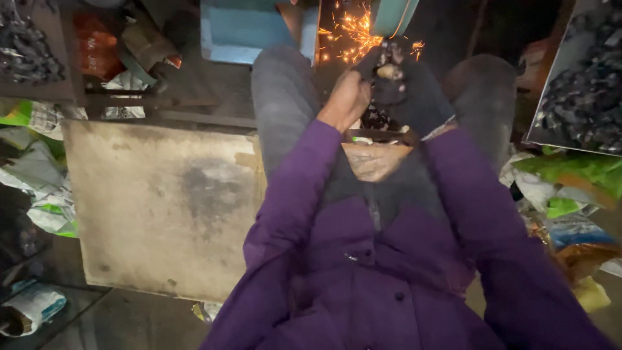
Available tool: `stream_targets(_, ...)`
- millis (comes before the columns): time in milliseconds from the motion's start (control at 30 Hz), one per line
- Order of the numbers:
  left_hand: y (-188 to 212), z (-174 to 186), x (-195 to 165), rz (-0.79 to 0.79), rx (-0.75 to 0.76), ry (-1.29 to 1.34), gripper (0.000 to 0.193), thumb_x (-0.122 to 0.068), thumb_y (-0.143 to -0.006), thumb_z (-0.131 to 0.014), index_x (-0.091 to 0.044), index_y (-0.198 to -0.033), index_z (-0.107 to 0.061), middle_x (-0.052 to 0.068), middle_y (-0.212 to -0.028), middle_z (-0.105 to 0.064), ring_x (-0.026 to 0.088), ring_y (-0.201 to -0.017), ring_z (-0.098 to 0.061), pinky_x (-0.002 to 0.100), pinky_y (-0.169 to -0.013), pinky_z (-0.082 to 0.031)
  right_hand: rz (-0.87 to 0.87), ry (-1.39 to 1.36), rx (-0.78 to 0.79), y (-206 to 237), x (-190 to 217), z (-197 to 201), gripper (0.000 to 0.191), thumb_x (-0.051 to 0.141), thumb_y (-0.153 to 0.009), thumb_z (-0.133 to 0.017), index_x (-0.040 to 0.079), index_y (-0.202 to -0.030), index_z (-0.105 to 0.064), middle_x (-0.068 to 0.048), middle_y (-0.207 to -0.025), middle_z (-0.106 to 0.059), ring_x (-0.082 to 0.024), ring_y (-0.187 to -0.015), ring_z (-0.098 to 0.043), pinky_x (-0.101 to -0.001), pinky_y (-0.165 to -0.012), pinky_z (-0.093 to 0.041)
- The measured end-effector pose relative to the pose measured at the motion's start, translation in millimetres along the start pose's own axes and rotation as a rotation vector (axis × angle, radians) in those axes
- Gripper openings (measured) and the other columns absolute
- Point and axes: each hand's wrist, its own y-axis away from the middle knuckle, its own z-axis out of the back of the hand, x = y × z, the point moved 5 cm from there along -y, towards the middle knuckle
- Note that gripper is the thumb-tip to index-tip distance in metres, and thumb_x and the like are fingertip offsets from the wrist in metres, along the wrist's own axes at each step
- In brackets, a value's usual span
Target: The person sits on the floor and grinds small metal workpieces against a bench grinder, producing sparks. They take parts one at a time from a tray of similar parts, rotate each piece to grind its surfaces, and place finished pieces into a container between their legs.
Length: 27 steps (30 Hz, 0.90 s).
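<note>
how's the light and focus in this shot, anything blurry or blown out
Head view: dim overall; the orange sparks are the brightest spot, slightly blown out. The left hand and gloved right hand look soft with motion blur. The edges bend from wide-angle distortion; the corners fall into shadow.

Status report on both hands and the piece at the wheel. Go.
Left hand bare, right hand in dark glove, both closed on small workpiece. Sparks flying. Nothing in the way.

Around you the place is dim, lit mostly from above. A stained, worn board (162, 201) lies flat at your left, over a dark floor (129, 324). Crumpled green and white sacks (39, 188) pile along both edges, and trays of dark scrap (583, 84) sit at the upper corners.
</note>
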Motion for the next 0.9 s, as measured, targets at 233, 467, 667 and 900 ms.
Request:
stream_targets(233,-5,1,2,0.032,-0.086,-0.097,0.034,-0.004,-0.108,-0.044,-0.003,-0.138,-0.059,0.011,-0.117,-0.067,0.02,-0.096,-0.064,0.037,-0.081,-0.056,-0.009,0.146,-0.218,-1,0,21,0.019,0.029,-0.105,-0.058,0.011,-0.104,-0.064,0.001,-0.082,-0.062,-0.009,-0.063,-0.055,-0.0234,-0.053,-0.042)
stream_targets(467,23,7,-14,0.142,-0.167,-0.248,0.042,0.002,-0.098,-0.042,-0.009,-0.135,-0.059,0.007,-0.112,-0.069,0.016,-0.087,-0.067,0.028,-0.069,-0.056,0.909,1.59,-0.216,48,23,-34,0.037,0.001,-0.099,-0.07,-0.008,-0.131,-0.054,-0.016,-0.119,-0.063,-0.019,-0.103,-0.061,-0.0331,-0.093,-0.051)
stream_targets(667,14,29,-3,-0.023,-0.443,-0.161,0.054,0.007,-0.092,-0.037,-0.008,-0.141,-0.052,0.008,-0.108,-0.065,0.019,-0.085,-0.068,0.035,-0.073,-0.065,0.368,0.697,-0.24,17,-1,-7,0.019,0.011,-0.099,-0.061,-0.001,-0.113,-0.064,-0.006,-0.098,-0.071,-0.014,-0.087,-0.068,-0.0279,-0.078,-0.054)
stream_targets(900,2,-6,35,-0.049,-0.025,0.037,0.059,0.012,-0.101,-0.039,-0.005,-0.158,-0.042,0.009,-0.15,-0.053,0.017,-0.133,-0.056,0.032,-0.117,-0.042,0.666,0.885,-0.427,6,35,14,0.023,0.023,-0.111,-0.059,0.003,-0.108,-0.069,-0.002,-0.091,-0.068,-0.009,-0.079,-0.06,-0.0268,-0.069,-0.05)
